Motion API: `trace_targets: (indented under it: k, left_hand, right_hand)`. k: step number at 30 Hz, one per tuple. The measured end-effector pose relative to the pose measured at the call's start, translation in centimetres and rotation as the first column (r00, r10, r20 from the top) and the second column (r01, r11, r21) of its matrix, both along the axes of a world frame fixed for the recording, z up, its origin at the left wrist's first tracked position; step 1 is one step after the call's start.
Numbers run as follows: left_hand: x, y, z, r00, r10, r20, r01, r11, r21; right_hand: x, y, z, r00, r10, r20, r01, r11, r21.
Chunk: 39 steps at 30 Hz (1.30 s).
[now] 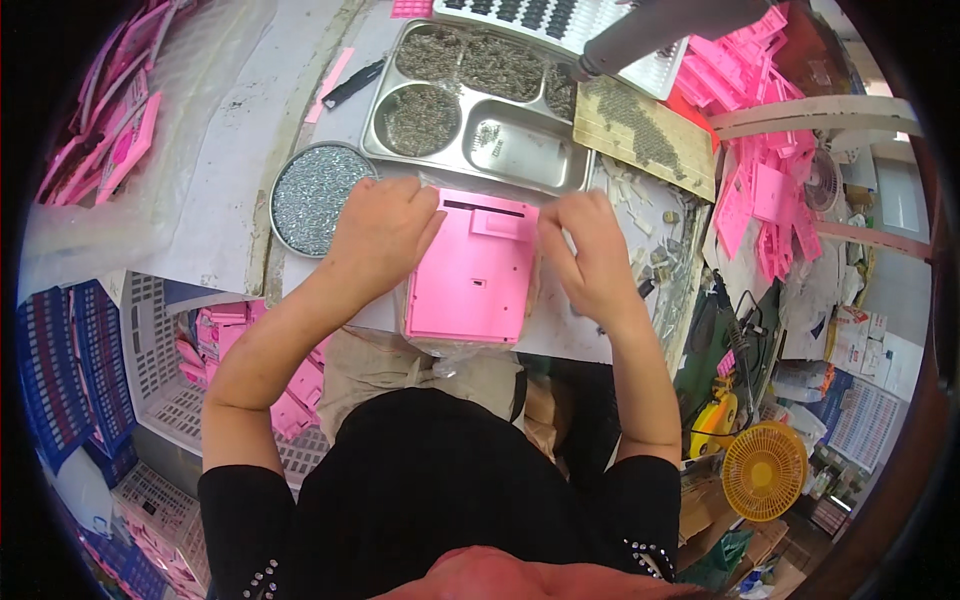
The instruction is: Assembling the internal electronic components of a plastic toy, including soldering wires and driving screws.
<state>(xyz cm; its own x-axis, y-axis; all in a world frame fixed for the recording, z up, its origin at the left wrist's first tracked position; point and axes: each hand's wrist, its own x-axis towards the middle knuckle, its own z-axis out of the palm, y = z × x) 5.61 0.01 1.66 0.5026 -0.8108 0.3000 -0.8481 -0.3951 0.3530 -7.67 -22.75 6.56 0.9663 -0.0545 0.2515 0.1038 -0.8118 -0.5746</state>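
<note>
A flat pink plastic case (463, 275) lies in front of me at the table's near edge, on clear plastic wrap. It has a dark slot along its far end, a raised block and a small cut-out near its middle. My left hand (385, 225) is closed at its far left corner, thumb along the edge. At the far right corner, my right hand (590, 250) has its fingers curled toward the thumb; whatever they pinch is hidden. Beyond the case stands a steel compartment tray (480, 178) with small metal parts. A round tin (277, 220) of tiny silvery pieces sits left of my left hand.
A dark tool (650, 35) hangs over the tray's far right. Beside it lies a yellowish board (690, 165) with small metal parts. Pink plastic parts (775, 190) are heaped at right and fill a white crate (155, 370) at lower left. A yellow fan (764, 470) stands lower right.
</note>
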Motion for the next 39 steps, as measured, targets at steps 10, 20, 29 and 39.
trace_targets:
  k: [10, 20, 29, 39]
  left_hand:
    - [1.9, 1.0, 2.1, 0.952, 0.197, -0.236, -0.128, 0.952, 0.278]
    - [3.2, 6.5, -1.1, 0.971, 0.227, -0.076, -0.217, 0.969, 0.121]
    - [3.8, 7.5, -1.6, 0.880, 0.268, -0.392, -0.338, 0.934, -0.120]
    - [3.0, 11.1, 0.2, 0.829, 0.347, -0.438, -0.501, 0.808, -0.309]
  right_hand:
    - [-3.6, 1.7, -3.5, 0.984, 0.100, 0.147, -0.054, 0.956, -0.287]
    - [-3.1, 2.0, -2.3, 0.981, 0.190, 0.046, -0.156, 0.901, -0.405]
    - [1.3, 4.8, 0.3, 0.965, 0.235, 0.120, -0.187, 0.931, -0.314]
    - [14.6, 13.5, -3.4, 0.922, 0.315, -0.227, -0.386, 0.800, -0.459]
